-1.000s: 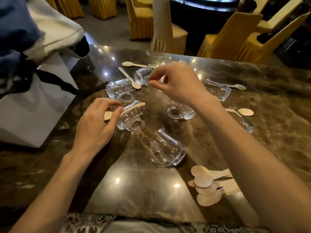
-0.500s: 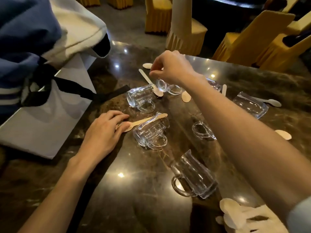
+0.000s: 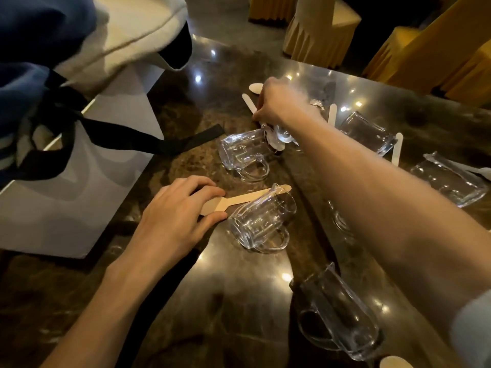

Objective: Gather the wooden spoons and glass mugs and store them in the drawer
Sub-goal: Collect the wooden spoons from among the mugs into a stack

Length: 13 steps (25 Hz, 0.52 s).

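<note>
Dark marble table (image 3: 233, 301), glossy, with lamp glints. Left hand (image 3: 175, 216) is low on the table, thumb and fingers curled and pinching the bowl of a wooden spoon (image 3: 239, 199). The spoon's handle lies across the rim of the near mug (image 3: 263, 221), which is tipped on its side. Right hand (image 3: 279, 102) is stretched across to the far side, fingers curled down onto the handle of a second spoon (image 3: 249, 101); blur hides whether they grip it, so I cannot tell. That spoon's bowl end lies against the far mug (image 3: 244, 152), also on its side. Three other mugs lie toppled: the closest mug (image 3: 337, 320) and two right mugs (image 3: 369, 132). Loose spoon handles (image 3: 397, 152) are scattered between them. A white bag (image 3: 79, 187) with black ribbon stands at left, and yellow-covered chairs (image 3: 425, 49) stand beyond the table.
</note>
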Tool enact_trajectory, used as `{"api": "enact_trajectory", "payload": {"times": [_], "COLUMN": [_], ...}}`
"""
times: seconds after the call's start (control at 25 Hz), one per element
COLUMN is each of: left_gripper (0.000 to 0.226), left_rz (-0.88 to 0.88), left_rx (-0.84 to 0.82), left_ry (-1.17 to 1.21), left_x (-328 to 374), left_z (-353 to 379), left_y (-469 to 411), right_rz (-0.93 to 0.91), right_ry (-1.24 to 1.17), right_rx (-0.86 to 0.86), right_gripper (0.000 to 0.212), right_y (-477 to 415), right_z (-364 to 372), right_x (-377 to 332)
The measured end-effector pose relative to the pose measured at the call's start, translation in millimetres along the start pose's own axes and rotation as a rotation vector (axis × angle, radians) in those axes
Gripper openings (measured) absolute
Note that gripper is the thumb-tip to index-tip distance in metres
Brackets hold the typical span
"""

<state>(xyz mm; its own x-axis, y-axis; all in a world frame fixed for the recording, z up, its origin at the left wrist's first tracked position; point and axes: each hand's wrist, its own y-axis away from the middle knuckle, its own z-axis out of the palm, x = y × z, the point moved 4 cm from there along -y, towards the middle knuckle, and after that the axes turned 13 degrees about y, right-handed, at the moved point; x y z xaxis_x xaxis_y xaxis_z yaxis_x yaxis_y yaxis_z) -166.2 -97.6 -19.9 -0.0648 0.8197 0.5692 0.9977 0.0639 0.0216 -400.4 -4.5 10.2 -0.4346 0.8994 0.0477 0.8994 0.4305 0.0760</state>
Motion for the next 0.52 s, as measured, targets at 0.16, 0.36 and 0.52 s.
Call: {"api": "enact_trajectory", "payload": {"times": [0.16, 0.36, 0.52], "left_gripper": [0.026, 0.007, 0.006], "left_rz": [-0.044, -0.118, -0.144], "left_rx": [0.045, 0.067, 0.106], "left_ry": [0.081, 0.152, 0.153], "left_x": [0, 0, 2], "left_z": [-4, -13, -24], "left_y": [0, -2, 3], "right_rz": [0.068, 0.169, 0.131], "right_ry": [-0.096, -0.133, -0.079], "right_rx": [-0.025, -0.098, -0.108], "right_gripper": [0.045, 0.052, 0.048], "right_y": [-12, -21, -16], "right_z": [6, 11, 4], "right_x": [2, 3, -3]}}
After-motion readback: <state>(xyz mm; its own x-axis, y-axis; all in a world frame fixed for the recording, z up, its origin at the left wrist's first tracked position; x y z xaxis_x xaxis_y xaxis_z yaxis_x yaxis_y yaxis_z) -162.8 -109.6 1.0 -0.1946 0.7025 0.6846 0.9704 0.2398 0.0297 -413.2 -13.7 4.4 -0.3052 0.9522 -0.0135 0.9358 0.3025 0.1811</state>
